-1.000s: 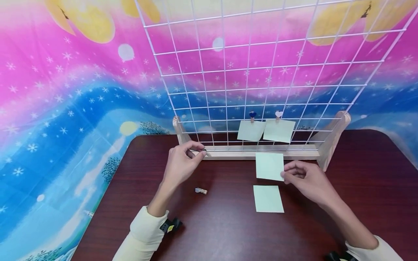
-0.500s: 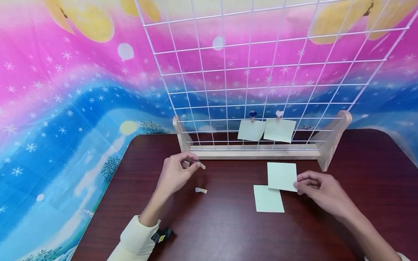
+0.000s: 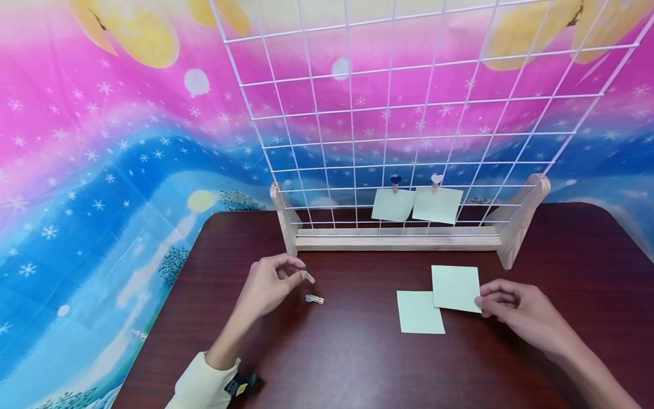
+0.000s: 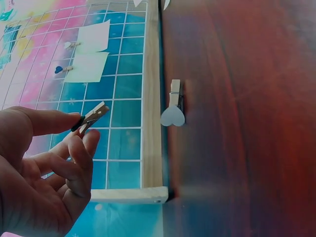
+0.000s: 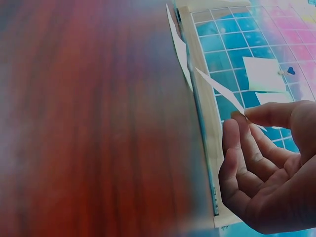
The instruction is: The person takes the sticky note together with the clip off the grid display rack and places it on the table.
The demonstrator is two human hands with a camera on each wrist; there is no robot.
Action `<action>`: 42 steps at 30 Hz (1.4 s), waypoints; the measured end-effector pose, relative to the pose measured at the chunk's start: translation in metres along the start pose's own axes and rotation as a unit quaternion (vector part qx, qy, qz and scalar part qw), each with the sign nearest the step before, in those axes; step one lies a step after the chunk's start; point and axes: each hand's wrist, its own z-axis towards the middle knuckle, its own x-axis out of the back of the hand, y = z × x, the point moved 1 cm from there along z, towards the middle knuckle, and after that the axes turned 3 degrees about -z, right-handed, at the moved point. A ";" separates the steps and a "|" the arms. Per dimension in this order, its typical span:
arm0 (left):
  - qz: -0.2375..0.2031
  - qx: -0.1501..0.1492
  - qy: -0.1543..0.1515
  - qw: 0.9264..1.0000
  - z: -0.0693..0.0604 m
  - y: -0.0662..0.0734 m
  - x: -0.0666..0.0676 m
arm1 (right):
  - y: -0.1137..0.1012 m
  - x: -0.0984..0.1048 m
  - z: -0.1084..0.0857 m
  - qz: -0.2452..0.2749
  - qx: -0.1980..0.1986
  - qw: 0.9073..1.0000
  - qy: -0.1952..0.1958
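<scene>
Between thumb and index finger, my left hand [image 3: 268,285] pinches a small wooden clothespin [image 4: 94,116] with a dark decoration at its finger end. Just below and right of that hand, a second clothespin [image 3: 314,299] with a pale heart lies on the table. My right hand [image 3: 521,309] pinches a pale green square paper note [image 3: 456,288] by its right edge. Another pale note [image 3: 420,313] lies flat on the table, its upper right corner overlapped in view by the held one. Two notes [image 3: 393,205] hang from the white wire grid [image 3: 352,136] under heart clothespins [image 3: 436,179], one blue and one white.
The grid stands on a wooden base [image 3: 398,243] with an upright support [image 3: 523,221] at each end, near the back of the dark red-brown table [image 3: 357,363]. A printed snow-scene cloth [image 3: 128,165] hangs behind and to the left.
My left hand, with its clothespin, has moved back from the grid base toward the loose clothespin. My right hand has carried its note right and nearer to me. The hanging notes stay put.
</scene>
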 end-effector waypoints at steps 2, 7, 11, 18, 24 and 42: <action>-0.003 0.008 -0.007 1.000 -0.003 -0.002 0.001 | 0.003 0.001 -0.002 0.000 0.002 1.000 -0.003; -0.009 0.029 -0.028 0.999 -0.011 -0.008 0.003 | 0.010 0.004 -0.007 -0.008 -0.001 1.000 -0.016; -0.007 0.045 -0.046 0.998 -0.016 -0.015 0.003 | 0.016 0.009 -0.012 -0.015 -0.023 0.999 -0.032; -0.015 0.059 -0.066 0.996 -0.021 -0.024 0.001 | 0.018 0.012 -0.016 -0.014 -0.047 0.997 -0.056; -0.012 0.060 -0.099 0.993 -0.022 -0.030 0.000 | 0.017 0.012 -0.015 -0.062 -0.043 0.995 -0.064; 0.074 0.036 -0.100 0.992 -0.023 -0.032 0.003 | 0.016 0.023 -0.011 -0.209 0.008 0.978 -0.009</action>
